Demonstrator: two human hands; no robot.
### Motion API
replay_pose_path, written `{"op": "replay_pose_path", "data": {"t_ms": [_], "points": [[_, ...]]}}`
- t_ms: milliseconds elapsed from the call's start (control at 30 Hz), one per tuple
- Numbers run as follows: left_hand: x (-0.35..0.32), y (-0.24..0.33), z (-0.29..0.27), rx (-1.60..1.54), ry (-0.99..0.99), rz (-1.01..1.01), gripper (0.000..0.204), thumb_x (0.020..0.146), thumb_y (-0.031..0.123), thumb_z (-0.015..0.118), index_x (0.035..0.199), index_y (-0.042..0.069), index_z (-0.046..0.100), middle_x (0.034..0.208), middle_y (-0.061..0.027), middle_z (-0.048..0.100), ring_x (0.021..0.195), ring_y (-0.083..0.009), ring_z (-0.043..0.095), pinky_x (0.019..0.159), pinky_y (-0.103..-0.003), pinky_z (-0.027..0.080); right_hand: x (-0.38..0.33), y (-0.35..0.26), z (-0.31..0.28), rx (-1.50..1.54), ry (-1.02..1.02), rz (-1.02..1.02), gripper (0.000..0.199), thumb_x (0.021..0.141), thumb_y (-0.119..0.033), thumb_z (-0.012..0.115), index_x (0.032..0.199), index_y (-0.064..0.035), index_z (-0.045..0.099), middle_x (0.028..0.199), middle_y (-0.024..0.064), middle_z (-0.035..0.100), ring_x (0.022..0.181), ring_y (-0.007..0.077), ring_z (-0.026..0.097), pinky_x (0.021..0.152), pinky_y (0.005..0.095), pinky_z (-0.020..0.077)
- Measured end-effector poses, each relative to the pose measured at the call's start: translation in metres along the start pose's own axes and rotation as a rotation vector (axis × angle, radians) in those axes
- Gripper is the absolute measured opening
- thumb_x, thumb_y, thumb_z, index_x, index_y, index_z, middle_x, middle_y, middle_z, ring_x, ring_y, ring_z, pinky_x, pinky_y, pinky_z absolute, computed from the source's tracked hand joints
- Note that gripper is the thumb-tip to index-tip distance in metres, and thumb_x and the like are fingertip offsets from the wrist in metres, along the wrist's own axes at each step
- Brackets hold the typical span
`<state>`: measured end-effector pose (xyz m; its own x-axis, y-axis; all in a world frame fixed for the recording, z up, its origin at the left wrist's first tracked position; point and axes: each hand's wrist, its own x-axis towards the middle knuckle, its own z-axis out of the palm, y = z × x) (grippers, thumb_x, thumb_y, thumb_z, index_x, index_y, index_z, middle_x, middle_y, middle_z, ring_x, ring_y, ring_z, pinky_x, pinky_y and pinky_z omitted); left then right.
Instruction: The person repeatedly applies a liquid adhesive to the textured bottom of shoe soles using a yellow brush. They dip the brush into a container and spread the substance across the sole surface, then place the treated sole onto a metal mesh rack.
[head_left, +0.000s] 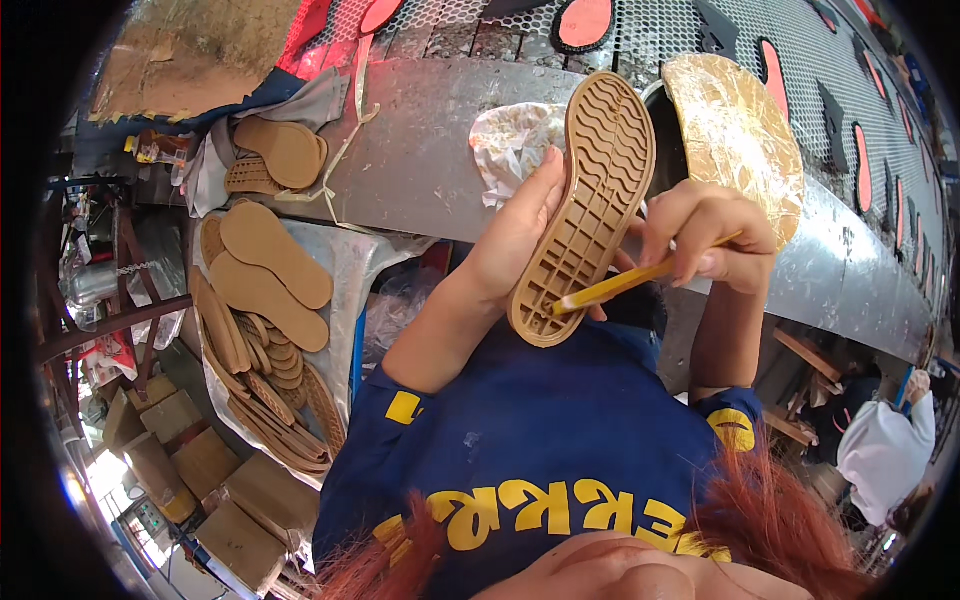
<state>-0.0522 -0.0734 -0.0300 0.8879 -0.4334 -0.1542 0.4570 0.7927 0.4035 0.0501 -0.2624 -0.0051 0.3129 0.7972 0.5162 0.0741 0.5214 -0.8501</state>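
A tan shoe sole (pixel 612 150) is held up tilted in front of me, its wavy and gridded side facing me. My left hand (pixel 522 222) grips its left edge, thumb along the side and the other fingers hidden behind. In my right hand (pixel 712 235), pinched between thumb and fingers, is a slim yellow stick-like tool (pixel 630 280). Its pale end lies at the grid cells of the sole's lower, heel end; I cannot tell whether it is a brush. Some right-hand fingers are near the sole's right edge.
Behind the sole stand a gold foil-covered round panel (pixel 745 140) and a crumpled white wrapper (pixel 510 140) on the metal ledge (pixel 420 130). Beyond runs a mesh conveyor (pixel 660 25) carrying pink, black-edged pieces. Stacked tan soles (pixel 275 260) lie left, above cardboard boxes (pixel 240 530). A person (pixel 885 455) is at right.
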Motion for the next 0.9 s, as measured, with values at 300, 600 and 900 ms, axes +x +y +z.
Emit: {"op": "replay_pose_path", "data": {"t_ms": [300, 600, 900], "points": [[0.002, -0.004, 0.006, -0.035, 0.236, 0.495, 0.053, 0.099, 0.040, 0.035, 0.136, 0.002, 0.031, 0.131, -0.0215, 0.045, 0.119, -0.0353, 0.049, 0.098, -0.048, 0.044, -0.048, 0.010, 0.005, -0.175, 1.106, -0.194, 0.014, 0.094, -0.010, 0.047, 0.099, 0.0000, 0.056, 0.103, 0.0157, 0.057, 0.080, 0.0176, 0.056, 0.065, 0.0240, 0.0453], [-0.006, 0.002, -0.006, 0.553, 0.205, 1.030, 0.094, 0.079, 0.001, 0.070, 0.147, 0.014, 0.006, 0.137, -0.0176, 0.038, 0.132, -0.0326, 0.035, 0.109, -0.049, 0.030, -0.045, 0.016, 0.028, -1.476, 0.533, 0.198, 0.013, 0.080, 0.004, 0.060, 0.091, -0.0017, 0.061, 0.087, 0.0111, 0.062, 0.077, 0.0261, 0.057, 0.070, 0.0294, 0.0447], [-0.007, -0.006, -0.021, 0.903, 0.289, 1.130, 0.082, 0.076, -0.008, 0.067, 0.137, 0.014, 0.018, 0.135, -0.0165, 0.037, 0.131, -0.0320, 0.036, 0.108, -0.046, 0.032, -0.059, 0.012, 0.042, -0.669, 0.975, 0.099, 0.012, 0.089, 0.003, 0.049, 0.097, 0.0001, 0.058, 0.101, 0.0146, 0.059, 0.080, 0.0157, 0.056, 0.066, 0.0248, 0.0464]]}}
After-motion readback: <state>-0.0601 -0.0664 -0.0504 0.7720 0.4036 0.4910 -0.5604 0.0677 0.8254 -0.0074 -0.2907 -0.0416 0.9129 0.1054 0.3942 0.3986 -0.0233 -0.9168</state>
